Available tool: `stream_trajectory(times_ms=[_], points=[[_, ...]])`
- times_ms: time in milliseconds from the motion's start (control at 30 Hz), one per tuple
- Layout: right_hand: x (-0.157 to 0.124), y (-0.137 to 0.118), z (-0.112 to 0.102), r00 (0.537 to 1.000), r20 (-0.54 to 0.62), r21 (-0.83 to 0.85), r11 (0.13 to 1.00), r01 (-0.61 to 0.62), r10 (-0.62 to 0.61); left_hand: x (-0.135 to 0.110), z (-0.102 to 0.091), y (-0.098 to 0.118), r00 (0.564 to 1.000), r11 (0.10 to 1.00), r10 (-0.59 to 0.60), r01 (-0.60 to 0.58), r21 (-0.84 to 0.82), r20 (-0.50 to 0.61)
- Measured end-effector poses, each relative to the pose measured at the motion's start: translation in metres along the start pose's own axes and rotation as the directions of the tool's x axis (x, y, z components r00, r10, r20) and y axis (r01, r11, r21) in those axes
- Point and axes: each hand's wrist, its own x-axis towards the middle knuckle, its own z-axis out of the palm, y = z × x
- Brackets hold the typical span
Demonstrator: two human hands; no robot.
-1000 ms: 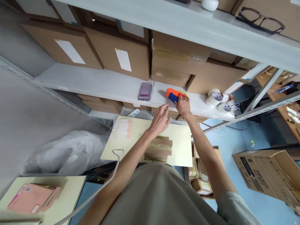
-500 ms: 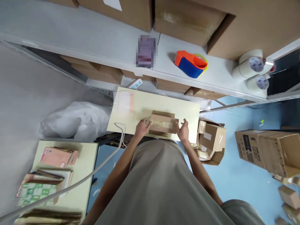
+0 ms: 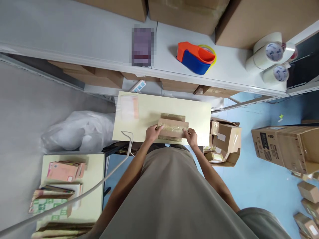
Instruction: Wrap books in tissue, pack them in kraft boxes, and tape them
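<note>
A small brown cardboard box (image 3: 173,127) with clear tape across its top lies in front of me on the pale table (image 3: 196,109). Taped cardboard also shows along its far and near sides; whether it belongs to the same box or to a piece underneath, I cannot tell. My left hand (image 3: 152,133) grips the box's left end, thumb on top. At the right end, my right hand (image 3: 190,136) pinches the near corner between thumb and fingers. A pale sheet with an orange edge (image 3: 129,107) lies at the table's far left.
An orange and blue tape dispenser (image 3: 195,58) and several tape rolls (image 3: 270,58) stand on the grey shelf (image 3: 99,43) beyond. To the right are an open carton of boxes (image 3: 225,142) and a large carton (image 3: 279,146). A grey cable (image 3: 99,184) crosses at left.
My hands have closed in on the box's ends; the right fingers, spread apart before, now pinch its corner. The camera view has shifted slightly.
</note>
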Motion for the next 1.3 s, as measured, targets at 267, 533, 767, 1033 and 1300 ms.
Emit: stream_trajectory(times_ms=[267,533,767,1033,1300], points=[[-0.009,-0.052,-0.038,0.98,-0.062,-0.143,0.973,0.18,-0.19,-0.018,-0.027,-0.025,0.957,0.862,0.253,-0.288,-0.417,-0.14],[-0.007,-0.002,-0.011,0.975,0.221,-0.179,0.983,0.035,0.006,-0.01,0.011,-0.046,0.991,0.917,0.128,-0.129,-0.378,-0.026],[0.012,0.027,-0.002,0.98,0.14,-0.099,0.987,-0.129,0.142,0.006,0.02,-0.042,0.997,0.927,-0.049,0.026,-0.374,-0.053],[0.058,0.002,-0.001,0.971,0.179,0.083,0.981,-0.174,0.158,0.032,-0.001,-0.002,0.991,0.907,-0.093,0.043,-0.419,-0.099],[0.034,-0.006,-0.023,0.995,0.096,0.124,0.992,0.009,-0.021,0.005,-0.008,-0.004,0.963,0.851,0.052,-0.182,-0.492,-0.265]])
